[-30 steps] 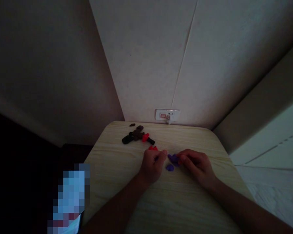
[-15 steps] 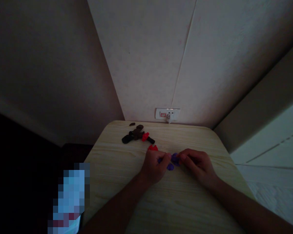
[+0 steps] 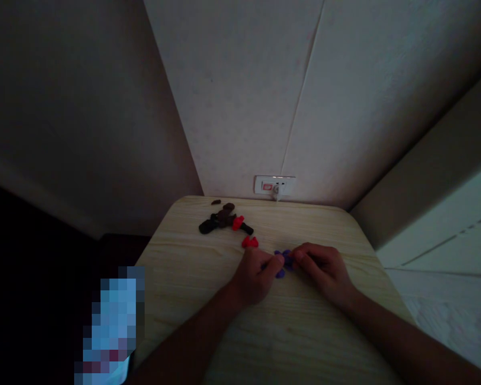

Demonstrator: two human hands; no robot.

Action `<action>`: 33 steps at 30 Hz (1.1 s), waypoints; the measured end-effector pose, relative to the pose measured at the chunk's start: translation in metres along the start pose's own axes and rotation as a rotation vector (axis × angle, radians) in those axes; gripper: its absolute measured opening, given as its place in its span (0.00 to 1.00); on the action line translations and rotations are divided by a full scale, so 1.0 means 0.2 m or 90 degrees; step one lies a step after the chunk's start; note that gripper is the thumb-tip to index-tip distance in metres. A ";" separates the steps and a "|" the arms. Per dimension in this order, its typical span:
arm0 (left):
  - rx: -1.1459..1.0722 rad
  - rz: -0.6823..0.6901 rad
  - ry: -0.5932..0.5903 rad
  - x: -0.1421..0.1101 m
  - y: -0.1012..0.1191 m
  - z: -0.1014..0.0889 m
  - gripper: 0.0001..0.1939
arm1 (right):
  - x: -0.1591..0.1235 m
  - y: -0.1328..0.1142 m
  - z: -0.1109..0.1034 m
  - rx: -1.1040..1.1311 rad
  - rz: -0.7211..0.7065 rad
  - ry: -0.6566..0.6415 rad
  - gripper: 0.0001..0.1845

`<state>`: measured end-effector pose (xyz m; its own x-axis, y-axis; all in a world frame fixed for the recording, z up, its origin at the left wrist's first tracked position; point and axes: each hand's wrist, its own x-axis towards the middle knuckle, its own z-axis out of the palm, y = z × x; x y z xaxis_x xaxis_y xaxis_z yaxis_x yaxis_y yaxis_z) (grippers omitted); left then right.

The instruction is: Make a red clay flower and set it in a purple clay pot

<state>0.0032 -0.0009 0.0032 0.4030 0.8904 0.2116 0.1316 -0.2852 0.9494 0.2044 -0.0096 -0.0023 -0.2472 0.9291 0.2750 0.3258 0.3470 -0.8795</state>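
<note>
Over the middle of the table, my left hand (image 3: 257, 275) is closed, thumb pressed against the curled fingers, with a bit of purple showing at its grip. Its thumb tip touches a purple clay piece (image 3: 287, 259) of several lobes. From the other side, my right hand (image 3: 323, 270) pinches the same piece between thumb and fingertips, which partly cover it. A small purple lump (image 3: 280, 274) shows just below, close to the left thumb. Right beyond my left knuckles lies a red clay piece (image 3: 250, 242).
Farther back on the wooden table (image 3: 304, 331) lie brown clay lumps (image 3: 225, 216), a black piece (image 3: 207, 226), a red lump (image 3: 238, 222) and a small brown bit (image 3: 216, 202). A wall socket (image 3: 274, 185) holds a plug. A blurred-out bright screen (image 3: 114, 321) is at lower left.
My left thumb has shifted slightly right, onto the purple piece, narrowing the gap between my hands. More of the red piece shows. My right hand has barely moved.
</note>
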 end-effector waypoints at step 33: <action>0.130 0.061 -0.024 -0.01 0.00 0.01 0.23 | 0.01 0.00 -0.01 -0.015 0.035 0.041 0.20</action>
<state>0.0051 -0.0027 0.0023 0.4557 0.8429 0.2861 0.2701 -0.4372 0.8578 0.2063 -0.0072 -0.0010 -0.1693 0.9528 0.2519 0.3593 0.2977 -0.8845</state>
